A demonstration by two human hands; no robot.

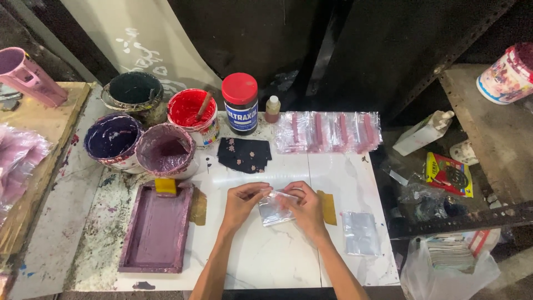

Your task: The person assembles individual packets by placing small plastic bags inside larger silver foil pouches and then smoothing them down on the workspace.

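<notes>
The left hand (242, 201) and the right hand (304, 206) are both pinching a small clear plastic pouch (274, 208) over the white worktop (266, 255). Another clear pouch (360, 232) is lying just right. A purple printing frame (157, 229) is sitting left. Farther back, a row of pink-striped packets (328, 132) is lying beside a dark floral cloth (245, 154). Behind, 4 paint tubs are holding purple (113, 138), mauve (165, 151), red (189, 109) and dark green (133, 89) paint beside a red-lidded jar (240, 103).

A small clear plastic pouch (276, 208) sits at the centre. At 12 o'clock from it stands a dark jar (240, 104) with a red lid and a blue-and-white label. At 1 o'clock lies a row of clear packets (328, 132) with pink strips. At 3 o'clock lies a red-and-yellow flat box (448, 174).
</notes>
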